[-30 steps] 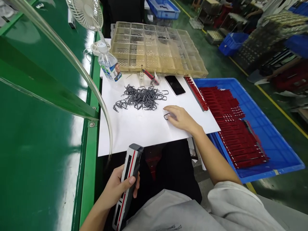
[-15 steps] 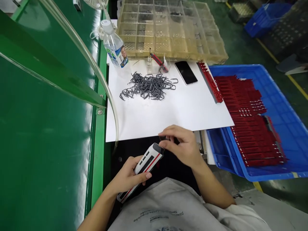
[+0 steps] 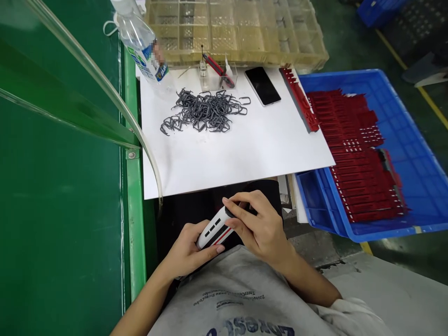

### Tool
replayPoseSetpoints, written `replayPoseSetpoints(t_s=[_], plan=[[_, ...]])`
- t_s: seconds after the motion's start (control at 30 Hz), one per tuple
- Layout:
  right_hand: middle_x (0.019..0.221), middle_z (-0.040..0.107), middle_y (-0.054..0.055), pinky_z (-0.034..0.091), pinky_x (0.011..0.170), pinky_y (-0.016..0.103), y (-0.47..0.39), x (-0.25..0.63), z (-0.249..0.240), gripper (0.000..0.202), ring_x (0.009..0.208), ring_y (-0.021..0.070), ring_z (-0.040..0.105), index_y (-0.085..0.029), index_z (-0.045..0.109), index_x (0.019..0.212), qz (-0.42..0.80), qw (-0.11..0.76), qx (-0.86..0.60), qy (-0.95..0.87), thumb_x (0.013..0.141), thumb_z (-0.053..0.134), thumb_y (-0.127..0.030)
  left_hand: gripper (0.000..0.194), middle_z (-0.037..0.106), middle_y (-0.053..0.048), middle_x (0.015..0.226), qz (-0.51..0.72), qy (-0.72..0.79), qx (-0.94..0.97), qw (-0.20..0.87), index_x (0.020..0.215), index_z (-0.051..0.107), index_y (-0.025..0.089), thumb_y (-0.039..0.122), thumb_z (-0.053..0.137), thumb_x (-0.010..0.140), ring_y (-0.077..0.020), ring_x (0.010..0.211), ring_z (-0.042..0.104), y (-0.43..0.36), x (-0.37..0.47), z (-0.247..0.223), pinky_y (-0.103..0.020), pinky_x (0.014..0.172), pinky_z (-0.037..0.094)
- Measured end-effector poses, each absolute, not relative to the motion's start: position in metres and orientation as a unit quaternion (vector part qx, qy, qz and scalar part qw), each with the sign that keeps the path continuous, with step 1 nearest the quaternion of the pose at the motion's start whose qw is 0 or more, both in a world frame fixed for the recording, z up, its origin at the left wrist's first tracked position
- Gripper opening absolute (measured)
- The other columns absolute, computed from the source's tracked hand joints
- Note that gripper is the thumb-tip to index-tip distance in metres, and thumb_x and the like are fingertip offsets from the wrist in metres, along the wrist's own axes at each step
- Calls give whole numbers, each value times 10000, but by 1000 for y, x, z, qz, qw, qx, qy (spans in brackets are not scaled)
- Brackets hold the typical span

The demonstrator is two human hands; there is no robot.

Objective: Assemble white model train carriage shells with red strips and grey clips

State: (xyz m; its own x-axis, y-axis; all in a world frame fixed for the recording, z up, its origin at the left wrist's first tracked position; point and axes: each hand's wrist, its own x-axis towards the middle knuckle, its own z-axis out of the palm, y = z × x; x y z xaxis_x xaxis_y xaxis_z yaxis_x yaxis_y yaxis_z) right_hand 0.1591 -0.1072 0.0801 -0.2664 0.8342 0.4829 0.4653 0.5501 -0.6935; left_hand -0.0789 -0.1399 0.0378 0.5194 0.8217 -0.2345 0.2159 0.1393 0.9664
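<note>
A white toy train car (image 3: 213, 229) with black windows and a red stripe is tilted in front of my shirt, its dark end pointing up and right. My left hand (image 3: 187, 252) is closed around its body, thumb along the striped side. At the dark end, my right hand (image 3: 264, 228) grips the car between thumb and fingers, which cover most of that end. Whether a small dark piece is under those fingers, I cannot make out. Beyond my hands, a pile of dark grey bent clips (image 3: 206, 109) lies on the white sheet (image 3: 210, 161).
A clear bottle (image 3: 143, 46), a small clear box (image 3: 219, 79) of tools and a phone (image 3: 262, 86) stand or lie toward the back, before a divided tray (image 3: 234, 35). A red part (image 3: 301, 100) lies near a blue crate (image 3: 395, 112) of red parts. A clear tube (image 3: 105, 88) hangs left.
My right hand has brought its fingers down onto the car's dark end; before, it held a small dark piece just off it. The car has shifted slightly, and the camera view has moved.
</note>
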Motion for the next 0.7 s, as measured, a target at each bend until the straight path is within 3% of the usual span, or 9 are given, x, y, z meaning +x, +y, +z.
replayPoseSetpoints(t_s=[0.1,0.27,0.47,0.57,0.7], plan=[[1224,773,118,650,845,459,-113,165,82,430,1026,260,706,-279,701,1538,231,420,-426,-767,1113,640,-247,297,576,49,635,242,417,606,633,946,688,175,450,780,1009,-101,527,465,-141,-76,39,-230,511,307],[1195,767,79,651,791,381,-123,168,90,389,1049,223,738,-293,754,1453,342,436,-454,-698,1101,627,-186,264,513,64,656,252,397,620,628,954,687,177,415,788,1007,-88,548,394,-141,-70,41,-230,522,280],[1345,769,212,625,901,565,-132,170,102,431,1199,369,700,-151,687,1509,132,324,-465,-813,1126,623,-340,218,533,62,687,241,415,652,587,995,694,182,387,759,1029,-87,550,415,-145,-69,44,-233,529,296],[1313,791,199,636,878,527,-130,175,106,384,1156,349,724,-140,712,1454,84,273,-462,-840,1112,653,-302,192,540,65,692,230,434,665,563,1036,709,189,373,764,1027,-87,547,407,-146,-69,48,-232,524,284],[1302,802,181,651,895,477,-128,185,107,406,1120,311,744,-113,695,1474,76,270,-403,-871,1113,654,-293,167,578,60,685,231,416,664,577,1049,733,195,353,778,1018,-91,540,435,-148,-69,49,-230,523,303]])
